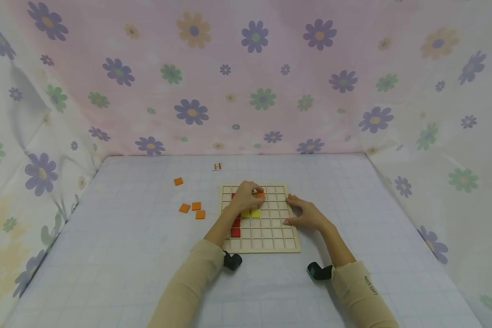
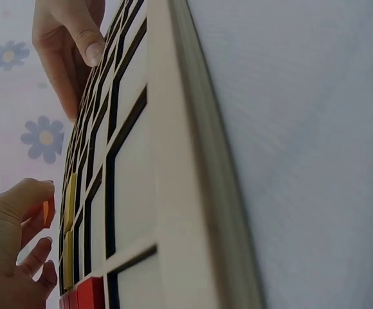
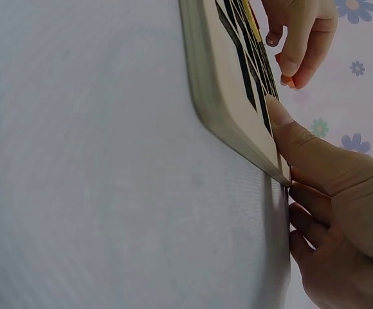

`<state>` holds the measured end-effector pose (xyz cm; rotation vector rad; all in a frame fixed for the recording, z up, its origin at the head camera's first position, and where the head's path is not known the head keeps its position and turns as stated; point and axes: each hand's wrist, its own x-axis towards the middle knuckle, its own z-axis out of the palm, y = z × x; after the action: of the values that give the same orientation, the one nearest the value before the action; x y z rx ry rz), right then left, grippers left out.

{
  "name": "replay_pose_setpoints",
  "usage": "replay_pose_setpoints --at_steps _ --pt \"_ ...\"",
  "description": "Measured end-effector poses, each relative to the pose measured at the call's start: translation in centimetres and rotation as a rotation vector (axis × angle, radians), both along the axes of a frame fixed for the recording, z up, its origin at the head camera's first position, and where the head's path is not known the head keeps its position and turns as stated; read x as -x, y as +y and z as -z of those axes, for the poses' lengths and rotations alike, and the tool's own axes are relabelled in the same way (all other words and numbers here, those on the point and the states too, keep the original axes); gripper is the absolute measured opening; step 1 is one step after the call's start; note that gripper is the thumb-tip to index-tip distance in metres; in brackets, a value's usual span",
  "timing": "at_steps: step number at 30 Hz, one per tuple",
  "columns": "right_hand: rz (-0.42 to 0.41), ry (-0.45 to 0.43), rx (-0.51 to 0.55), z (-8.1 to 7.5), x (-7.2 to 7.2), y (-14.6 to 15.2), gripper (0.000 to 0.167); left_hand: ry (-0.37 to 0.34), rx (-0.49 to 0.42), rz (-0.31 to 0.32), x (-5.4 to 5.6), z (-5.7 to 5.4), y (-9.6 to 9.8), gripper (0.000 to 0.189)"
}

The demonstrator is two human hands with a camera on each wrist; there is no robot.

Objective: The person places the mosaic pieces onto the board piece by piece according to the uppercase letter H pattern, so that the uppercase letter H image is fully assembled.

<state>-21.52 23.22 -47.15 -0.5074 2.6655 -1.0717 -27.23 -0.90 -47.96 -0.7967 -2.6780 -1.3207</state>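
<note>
My left hand (image 1: 245, 197) pinches an orange tile (image 1: 260, 195) between thumb and finger over the upper middle of a wooden grid board (image 1: 272, 250). In the left wrist view the orange tile (image 2: 48, 212) shows between the fingertips, close over the board. Beneath that hand, red tiles (image 1: 235, 232) stand in a column on the board's left side, partly hidden by the forearm. Beside them lie two yellow tiles (image 1: 255, 212). My right hand (image 1: 307, 215) holds the board's right edge; in the right wrist view its thumb lies on the rim, with the other fingers curled at the side.
Several loose orange tiles (image 1: 200, 214) lie on the cloth left of the board, one of them (image 1: 178, 181) farther back. A small printed card (image 1: 217, 166) lies behind the board. Flowered cloth walls (image 1: 238, 132) stand at the back and sides.
</note>
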Motion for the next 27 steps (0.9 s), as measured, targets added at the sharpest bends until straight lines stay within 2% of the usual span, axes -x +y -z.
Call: replay_pose_setpoints --at_steps 4,9,18,22,27 --pt "0.0 -0.001 0.002 0.02 0.07 -0.01 0.082 -0.05 0.057 -0.006 0.32 0.23 0.45 0.024" --pt "-0.001 0.001 0.011 0.09 0.19 -0.06 0.082 -0.065 0.094 -0.001 0.48 0.28 0.82 0.023" --pt "0.0 0.001 0.017 0.29 0.15 0.06 0.082 -0.119 0.008 -0.029 0.31 0.49 0.73 0.023" --pt "0.002 -0.006 0.017 0.41 0.24 0.14 0.083 -0.169 -0.005 -0.064 0.49 0.32 0.56 0.026" --pt "-0.003 -0.007 0.015 0.41 0.27 0.13 0.082 -0.177 -0.004 -0.083 0.55 0.0 0.38 0.028"
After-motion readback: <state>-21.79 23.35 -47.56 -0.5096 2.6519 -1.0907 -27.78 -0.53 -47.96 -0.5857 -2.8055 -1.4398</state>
